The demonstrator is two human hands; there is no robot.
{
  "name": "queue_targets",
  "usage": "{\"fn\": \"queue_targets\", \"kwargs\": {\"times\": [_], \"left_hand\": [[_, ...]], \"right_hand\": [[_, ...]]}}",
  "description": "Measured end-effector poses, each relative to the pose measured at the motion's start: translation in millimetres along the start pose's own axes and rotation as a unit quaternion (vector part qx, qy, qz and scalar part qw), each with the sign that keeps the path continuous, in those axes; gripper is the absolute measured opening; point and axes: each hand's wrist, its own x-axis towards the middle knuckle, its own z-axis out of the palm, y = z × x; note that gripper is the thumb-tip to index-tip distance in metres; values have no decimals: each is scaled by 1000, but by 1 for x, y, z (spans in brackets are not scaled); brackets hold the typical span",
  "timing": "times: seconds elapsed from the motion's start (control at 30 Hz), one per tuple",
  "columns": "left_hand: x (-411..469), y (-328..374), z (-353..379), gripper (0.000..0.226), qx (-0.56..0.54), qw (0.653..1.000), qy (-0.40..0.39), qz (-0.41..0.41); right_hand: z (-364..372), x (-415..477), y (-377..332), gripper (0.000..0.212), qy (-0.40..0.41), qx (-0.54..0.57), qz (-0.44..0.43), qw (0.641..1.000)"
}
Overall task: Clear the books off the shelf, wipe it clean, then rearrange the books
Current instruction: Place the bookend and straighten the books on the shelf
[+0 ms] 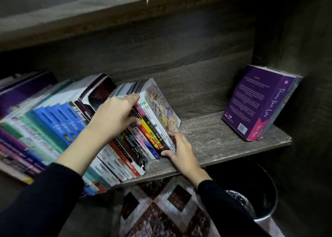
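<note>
Grey wood-grain board forms the shelf (224,138). Its left part is filled by a close-packed row of books (150,129), spines outward. Clearing is judged barely begun.

Left hand (115,116): fingers are laid over the top edges of the small paperbacks at the row's right end, and the thumb is pressed on their spines. Right hand (181,150): fingers are set against the end cover, and the thumb is hooked at the foot of the spines. The bunch is thus clamped from both sides.

Risks, as judged:
- Slim glossy paperbacks may be squeezed out of the middle if the bunch is lifted under uneven pressure.
- The taller books to the left, once unpropped, may be toppled or slid off the front edge, which some spines appear to overhang.
- A dark bin (251,188) and a patterned mat (161,209) are seen below, so a dropped book could end up in the bin.

Textures: covers are smooth and shiny, page edges pale, and the board is matt and streaked. A thick purple book (251,102) is stood well apart at the far right, leaned on the side wall.
</note>
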Motion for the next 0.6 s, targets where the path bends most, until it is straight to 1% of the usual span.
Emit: {"fn": "queue_targets", "kwargs": {"times": [0.07, 0.17, 0.23, 0.37, 0.5, 0.53, 0.6], "left_hand": [[1, 2, 1, 83, -2, 1000, 5, -13], [0, 3, 4, 81, -26, 999, 20, -41], [-2, 5, 5, 80, -27, 998, 31, -45], [-5, 11, 9, 79, -27, 998, 37, -54], [-8, 18, 13, 80, -30, 996, 33, -71], [-9, 22, 12, 80, -20, 997, 33, -70], [-10, 32, 11, 82, 11, 997, 46, -59]], "right_hand": [[2, 3, 0, 65, 4, -1, 2, 1000], [0, 9, 4, 73, -7, 0, 3, 1000], [-3, 12, 5, 79, -22, -7, 9, 1000], [-6, 13, 5, 84, -37, -31, 25, 999], [-5, 12, -2, 84, -39, -57, 39, 997], [-7, 11, -6, 81, -46, -66, 47, 996], [-12, 7, -9, 68, -71, -87, 54, 992]]}}
